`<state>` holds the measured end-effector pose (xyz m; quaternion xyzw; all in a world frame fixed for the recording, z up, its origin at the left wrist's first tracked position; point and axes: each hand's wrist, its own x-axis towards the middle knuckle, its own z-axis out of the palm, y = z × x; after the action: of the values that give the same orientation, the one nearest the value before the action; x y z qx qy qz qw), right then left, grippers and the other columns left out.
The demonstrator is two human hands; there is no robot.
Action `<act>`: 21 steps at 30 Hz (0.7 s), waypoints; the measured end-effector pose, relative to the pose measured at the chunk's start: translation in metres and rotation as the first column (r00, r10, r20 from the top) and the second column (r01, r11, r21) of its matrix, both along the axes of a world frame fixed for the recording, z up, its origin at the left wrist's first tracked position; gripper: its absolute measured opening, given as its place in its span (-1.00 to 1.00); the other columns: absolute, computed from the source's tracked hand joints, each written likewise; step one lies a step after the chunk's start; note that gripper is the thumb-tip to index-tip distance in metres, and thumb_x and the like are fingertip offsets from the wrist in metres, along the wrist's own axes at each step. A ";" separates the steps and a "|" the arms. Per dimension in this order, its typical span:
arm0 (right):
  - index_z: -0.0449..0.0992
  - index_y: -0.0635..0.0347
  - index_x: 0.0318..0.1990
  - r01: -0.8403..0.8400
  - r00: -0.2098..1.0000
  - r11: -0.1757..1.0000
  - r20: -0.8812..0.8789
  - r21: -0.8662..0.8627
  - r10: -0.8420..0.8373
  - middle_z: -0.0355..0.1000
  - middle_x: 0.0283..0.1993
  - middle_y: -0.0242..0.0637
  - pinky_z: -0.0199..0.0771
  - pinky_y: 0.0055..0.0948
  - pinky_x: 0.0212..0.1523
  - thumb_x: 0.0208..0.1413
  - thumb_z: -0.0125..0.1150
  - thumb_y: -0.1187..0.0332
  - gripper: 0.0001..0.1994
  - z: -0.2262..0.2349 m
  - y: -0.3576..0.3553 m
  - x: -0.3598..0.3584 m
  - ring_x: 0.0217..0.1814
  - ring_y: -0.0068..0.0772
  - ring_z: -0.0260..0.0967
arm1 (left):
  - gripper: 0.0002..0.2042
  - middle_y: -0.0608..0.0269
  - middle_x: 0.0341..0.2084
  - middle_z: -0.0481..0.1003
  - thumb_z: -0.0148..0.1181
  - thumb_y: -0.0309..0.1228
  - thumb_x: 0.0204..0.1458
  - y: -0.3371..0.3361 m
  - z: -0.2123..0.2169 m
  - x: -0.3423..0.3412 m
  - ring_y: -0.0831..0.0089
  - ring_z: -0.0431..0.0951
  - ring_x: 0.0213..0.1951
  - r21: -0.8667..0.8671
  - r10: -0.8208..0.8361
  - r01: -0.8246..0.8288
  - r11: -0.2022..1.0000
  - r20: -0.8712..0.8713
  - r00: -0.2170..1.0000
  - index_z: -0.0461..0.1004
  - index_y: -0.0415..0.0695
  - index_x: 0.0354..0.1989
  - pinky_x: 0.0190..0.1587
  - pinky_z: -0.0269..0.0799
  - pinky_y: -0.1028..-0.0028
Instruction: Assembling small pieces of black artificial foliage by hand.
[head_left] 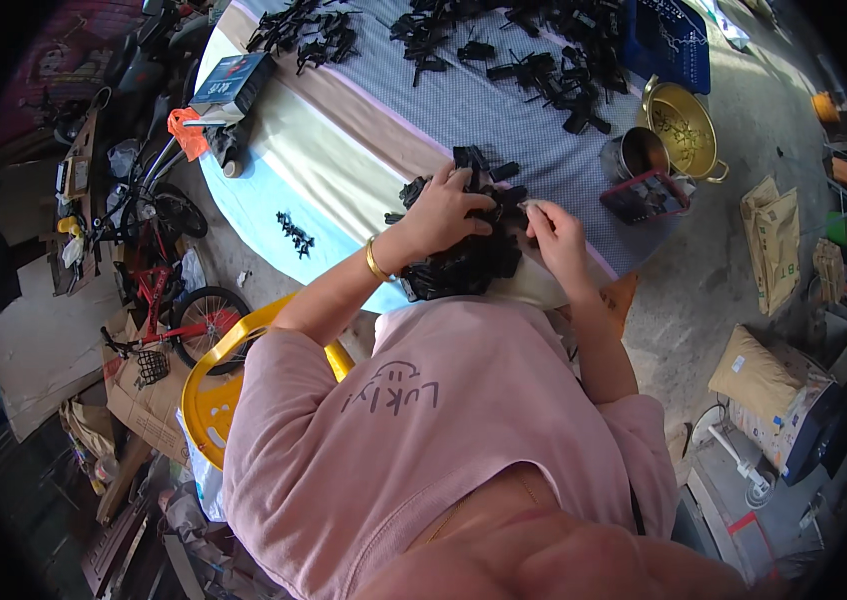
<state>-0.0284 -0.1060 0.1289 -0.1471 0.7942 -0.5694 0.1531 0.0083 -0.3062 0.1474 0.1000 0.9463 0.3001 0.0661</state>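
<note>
A heap of small black plastic parts (458, 272) lies at the near edge of the cloth-covered round table (343, 125), right in front of me. Over it, my left hand (443, 212) curls its fingers around a black plastic part (505, 197) that points to the right. My right hand (555, 232) is closed in a pinch at that part's right end. Whatever sits between its fingertips is too small to make out. A few loose black pieces (471, 158) lie just beyond my left hand.
More black parts (543, 75) spread over the far side. A gold two-handled pot (683, 130) with small brass-coloured pieces, a steel cup (641, 152), a phone (645, 197) and a blue basket (668, 45) stand right. A box (233, 85) sits left; a yellow chair (205, 405) is beside me.
</note>
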 end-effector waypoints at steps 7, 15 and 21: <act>0.47 0.31 -0.30 -0.033 0.992 0.999 0.120 0.025 0.030 0.37 -0.63 -0.31 0.28 -0.58 -0.55 0.05 0.04 0.41 -0.84 0.005 0.008 0.005 -0.60 -0.56 0.31 | -0.38 -0.09 0.08 0.15 0.29 -0.13 -0.27 0.024 -0.056 -0.153 -0.09 0.02 0.17 -0.040 0.048 -0.056 0.998 -0.170 0.984 0.26 0.09 0.06 0.13 0.03 0.05; 0.48 0.30 -0.30 -0.059 0.998 0.995 0.040 0.075 0.056 0.36 -0.60 -0.34 0.25 -0.64 -0.52 0.05 0.03 0.43 -0.85 0.003 0.008 0.013 -0.57 -0.65 0.27 | -0.27 0.07 0.25 -0.12 0.11 0.23 -0.29 0.095 -0.085 -0.241 -0.13 -0.26 0.26 -0.360 -0.071 0.017 0.933 -0.137 0.988 0.18 0.32 0.15 0.07 -0.29 -0.34; 0.48 0.29 -0.30 -0.020 0.998 0.992 0.064 0.129 0.012 0.35 -0.62 -0.35 0.24 -0.62 -0.55 0.02 0.06 0.41 -0.84 -0.007 0.022 0.013 -0.59 -0.64 0.26 | -0.41 0.25 0.22 -0.02 0.11 0.11 -0.22 0.082 -0.079 -0.237 -0.10 0.04 0.15 -0.425 -0.083 0.083 0.902 0.019 0.996 0.29 0.27 0.07 0.05 -0.15 -0.28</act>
<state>-0.0157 -0.0843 0.1221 -0.1251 0.8229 -0.5199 0.1919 -0.2286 -0.2237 0.0687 0.1233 0.9838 0.0838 0.0994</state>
